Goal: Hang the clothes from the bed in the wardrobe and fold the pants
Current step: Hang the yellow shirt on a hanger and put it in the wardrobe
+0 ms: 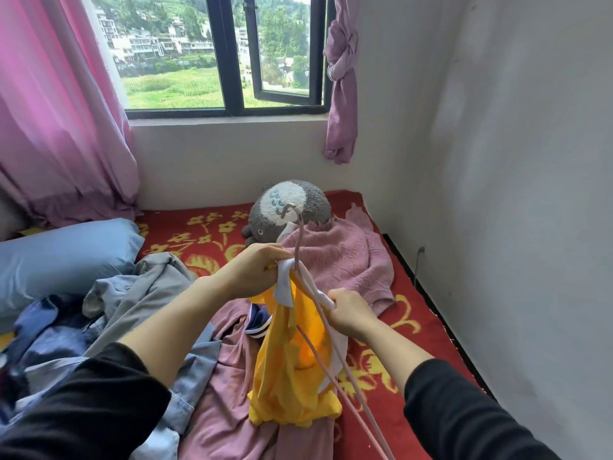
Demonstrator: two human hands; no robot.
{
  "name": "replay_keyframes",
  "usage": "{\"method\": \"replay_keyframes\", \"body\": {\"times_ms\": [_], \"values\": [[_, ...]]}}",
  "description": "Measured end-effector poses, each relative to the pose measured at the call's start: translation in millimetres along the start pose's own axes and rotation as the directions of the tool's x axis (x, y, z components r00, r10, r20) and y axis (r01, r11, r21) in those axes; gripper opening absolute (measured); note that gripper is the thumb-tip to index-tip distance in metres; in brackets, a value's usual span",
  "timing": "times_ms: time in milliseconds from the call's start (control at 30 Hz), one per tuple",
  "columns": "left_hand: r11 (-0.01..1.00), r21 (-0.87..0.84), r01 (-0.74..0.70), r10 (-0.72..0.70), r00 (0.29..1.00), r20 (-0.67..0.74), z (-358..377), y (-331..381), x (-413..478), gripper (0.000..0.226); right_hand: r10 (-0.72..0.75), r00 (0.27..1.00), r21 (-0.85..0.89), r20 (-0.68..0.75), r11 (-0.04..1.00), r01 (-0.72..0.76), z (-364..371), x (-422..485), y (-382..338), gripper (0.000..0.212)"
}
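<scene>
Bed (pixel 411 280) strewn with clothes. Yellow garment (pixel 288 376) is held above it, 6 o'clock of the plush toy (pixel 282 194). Looks light, limp, probably slippery, so take it at the white collar. Pink hanger (pixel 299 240) is thin and stiff, inside the neck. Left hand (pixel 255 270) is clamped on collar. Right hand (pixel 351 313), at its 4 o'clock, grips hanger arm through fabric.

Bare red blanket (pixel 408 330) at lower right leaves room; clothes pile (pixel 139 313) at left and pink sweater (pixel 345 260) mid-frame block it.
</scene>
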State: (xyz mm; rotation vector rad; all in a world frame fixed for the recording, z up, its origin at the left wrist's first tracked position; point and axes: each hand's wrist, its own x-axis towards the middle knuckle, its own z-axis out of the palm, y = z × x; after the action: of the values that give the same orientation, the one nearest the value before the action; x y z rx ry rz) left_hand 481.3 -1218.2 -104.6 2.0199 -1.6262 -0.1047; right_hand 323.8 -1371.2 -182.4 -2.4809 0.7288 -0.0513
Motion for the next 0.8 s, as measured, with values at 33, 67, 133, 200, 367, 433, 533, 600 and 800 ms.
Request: {"method": "replay_keyframes", "body": {"times_ms": [33,67,133,200,367,433,533,600,800], "values": [[1.0,0.018,0.024,-0.024,1.0,-0.011,-3,-5,-2,0.025,0.025,1.0,-0.105,-0.018,0.994,-0.027,-3,-2,7,0.019],[0.998,0.044,0.051,-0.051,0.999,-0.016,-6,-10,-6,0.025,0.053,0.998,-0.148,-0.037,0.987,-0.057,-6,-3,16,0.016],[0.99,0.084,0.111,-0.11,0.994,-0.023,-8,-22,-14,0.023,0.099,0.994,-0.057,-0.052,0.993,-0.102,-12,-3,31,0.022],[0.979,0.064,0.191,-0.189,0.981,-0.042,-4,-30,-21,0.027,0.122,0.992,0.154,-0.019,0.981,-0.118,-18,-2,39,0.026],[0.924,-0.046,0.379,-0.382,0.917,-0.118,6,-47,-28,0.033,0.133,0.991,0.522,-0.029,0.847,-0.099,-23,-7,36,0.026],[0.92,-0.072,0.386,-0.392,0.909,-0.143,6,-49,-26,0.029,0.066,0.998,0.594,0.009,0.802,-0.058,-26,-10,32,0.029],[0.915,-0.094,0.393,-0.404,0.899,-0.167,5,-49,-24,0.031,-0.002,0.991,0.607,0.133,0.791,-0.079,-36,-16,24,0.037],[0.914,-0.094,0.394,-0.404,0.9,-0.164,4,-49,-23,0.032,0.024,0.989,0.413,0.143,0.907,-0.082,-40,-13,27,0.035],[0.892,-0.07,0.446,-0.45,0.868,-0.207,3,-52,-29,0.028,0.191,0.982,0.045,0.001,0.981,-0.191,-49,-8,50,0.024]]}}
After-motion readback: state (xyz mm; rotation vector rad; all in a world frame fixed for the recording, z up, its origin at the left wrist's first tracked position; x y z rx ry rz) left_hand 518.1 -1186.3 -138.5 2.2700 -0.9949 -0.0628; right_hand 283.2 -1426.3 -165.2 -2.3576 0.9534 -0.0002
